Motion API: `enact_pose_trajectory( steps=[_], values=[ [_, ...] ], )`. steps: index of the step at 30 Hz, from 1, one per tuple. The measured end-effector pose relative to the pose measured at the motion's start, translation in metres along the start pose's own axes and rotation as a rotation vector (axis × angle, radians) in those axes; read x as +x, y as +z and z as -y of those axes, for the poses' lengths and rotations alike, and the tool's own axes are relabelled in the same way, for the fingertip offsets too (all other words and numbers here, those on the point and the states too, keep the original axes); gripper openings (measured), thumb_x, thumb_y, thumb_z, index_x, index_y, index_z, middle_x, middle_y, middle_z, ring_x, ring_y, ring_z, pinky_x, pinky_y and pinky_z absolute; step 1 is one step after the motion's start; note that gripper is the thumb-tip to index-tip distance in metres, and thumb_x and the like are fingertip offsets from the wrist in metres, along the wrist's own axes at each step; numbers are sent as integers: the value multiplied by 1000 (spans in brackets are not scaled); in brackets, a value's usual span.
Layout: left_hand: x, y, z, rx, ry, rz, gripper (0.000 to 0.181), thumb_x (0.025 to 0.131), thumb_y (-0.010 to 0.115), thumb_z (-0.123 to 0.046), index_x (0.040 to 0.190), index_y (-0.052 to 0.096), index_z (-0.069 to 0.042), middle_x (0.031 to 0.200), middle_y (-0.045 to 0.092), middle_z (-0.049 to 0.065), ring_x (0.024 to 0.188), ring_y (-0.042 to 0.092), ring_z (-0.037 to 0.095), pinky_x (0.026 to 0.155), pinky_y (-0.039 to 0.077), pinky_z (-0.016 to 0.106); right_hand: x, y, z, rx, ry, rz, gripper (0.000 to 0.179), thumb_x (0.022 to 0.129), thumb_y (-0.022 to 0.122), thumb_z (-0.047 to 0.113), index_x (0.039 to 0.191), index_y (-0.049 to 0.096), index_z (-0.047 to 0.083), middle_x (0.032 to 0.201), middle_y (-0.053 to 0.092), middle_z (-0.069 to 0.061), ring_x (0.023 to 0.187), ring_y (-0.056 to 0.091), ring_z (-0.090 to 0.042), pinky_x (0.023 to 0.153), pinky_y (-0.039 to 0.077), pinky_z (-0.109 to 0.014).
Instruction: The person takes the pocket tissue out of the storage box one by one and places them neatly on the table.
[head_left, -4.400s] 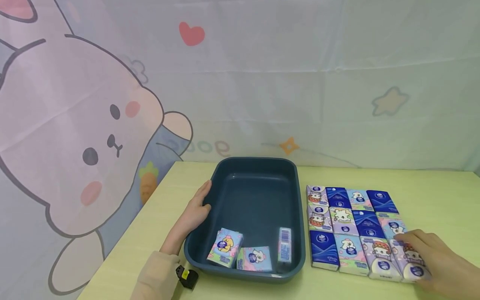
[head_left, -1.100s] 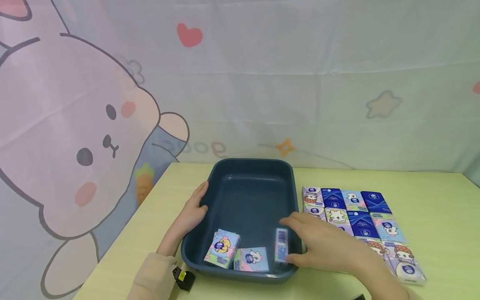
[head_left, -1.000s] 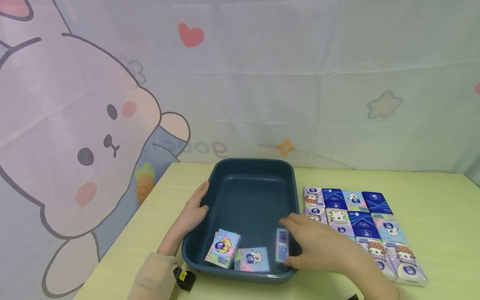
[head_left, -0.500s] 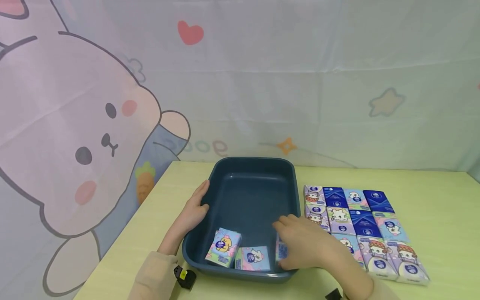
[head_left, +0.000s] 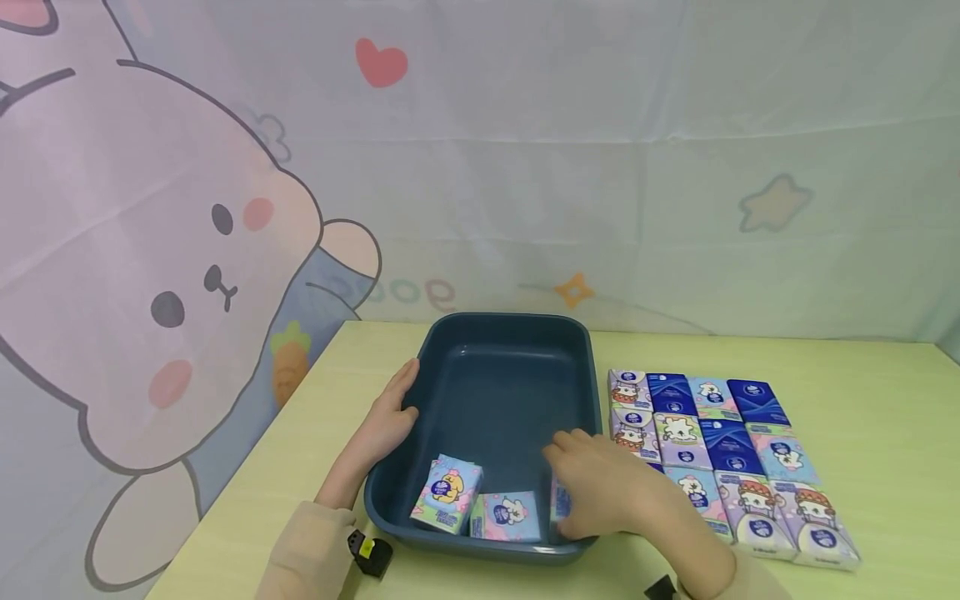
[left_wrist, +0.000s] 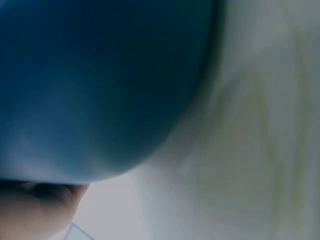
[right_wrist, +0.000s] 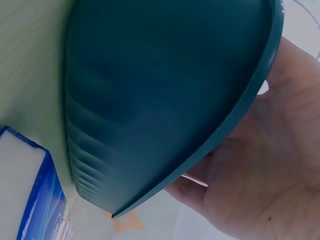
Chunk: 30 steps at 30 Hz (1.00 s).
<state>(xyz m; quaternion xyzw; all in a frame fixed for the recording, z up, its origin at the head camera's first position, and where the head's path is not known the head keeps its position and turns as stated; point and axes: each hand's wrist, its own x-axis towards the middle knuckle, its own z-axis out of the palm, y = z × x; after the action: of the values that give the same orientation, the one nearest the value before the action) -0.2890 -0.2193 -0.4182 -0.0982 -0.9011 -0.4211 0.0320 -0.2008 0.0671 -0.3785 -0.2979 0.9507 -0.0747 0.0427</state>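
Observation:
A dark blue plastic basin [head_left: 510, 392] stands on the table. Against its left outer wall lies my left hand [head_left: 382, 425], fingers straight along the side and thumb at the rim. My right hand [head_left: 600, 483] reaches over the right rim, its fingers and thumb curled on a small tissue pack [head_left: 559, 503], mostly hidden under the hand. Two more tissue packs show inside near the front: one with a yellow character [head_left: 447, 493], tilted, and one with a white character [head_left: 508, 517]. The right wrist view shows the basin's outer wall [right_wrist: 160, 100] with my palm beyond the rim.
Right of the basin, several tissue packs lie edge to edge in rows, among them a dark blue pack [head_left: 731, 447] and a purple one [head_left: 814, 521]. A small black device [head_left: 371, 554] is by my left wrist. A printed cloth [head_left: 525, 167] hangs behind the table.
My right hand has come left from the pack rows to the basin, then closed down over the tissue pack at its right side, covering most of it. My left hand stays at the left wall.

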Motion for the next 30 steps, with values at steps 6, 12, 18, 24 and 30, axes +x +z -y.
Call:
enact_pose_trajectory(
  steps=[6,12,18,24,30],
  values=[
    [0,0,-1,-1,5,1,69,88,37,6,153,15,-2,163,8,15,150,6,36,119,9,55,0,-1,-1,-9,-18,-12,67,67,80,31,123,59,0,126,60,-13,115,55,-29,99,47,-47],
    [-1,-1,-2,-10,2,8,69,88,37,6,153,15,-2,163,8,15,151,6,35,120,9,55,-3,-4,-4,2,-43,-68,71,66,80,32,124,58,-1,128,58,-15,116,54,-31,101,46,-47],
    [-2,-1,-3,-16,-9,10,69,89,37,5,153,15,-2,163,8,15,151,5,35,120,9,54,-15,-16,-5,70,-33,-105,75,67,79,33,130,55,-1,130,56,-14,119,53,-30,103,44,-48],
    [-3,-2,-2,-17,-5,9,69,88,37,5,153,15,-2,163,8,15,151,5,35,120,9,54,-27,-24,-10,100,-24,-134,78,69,78,37,134,52,4,127,55,-7,113,54,-23,100,46,-46],
    [-2,-1,0,-19,-6,9,70,89,37,5,154,14,-3,163,7,14,151,5,34,120,9,54,-36,-27,-15,89,-17,-166,79,69,77,40,134,51,4,124,53,-3,112,53,-19,100,47,-44]
  ],
)
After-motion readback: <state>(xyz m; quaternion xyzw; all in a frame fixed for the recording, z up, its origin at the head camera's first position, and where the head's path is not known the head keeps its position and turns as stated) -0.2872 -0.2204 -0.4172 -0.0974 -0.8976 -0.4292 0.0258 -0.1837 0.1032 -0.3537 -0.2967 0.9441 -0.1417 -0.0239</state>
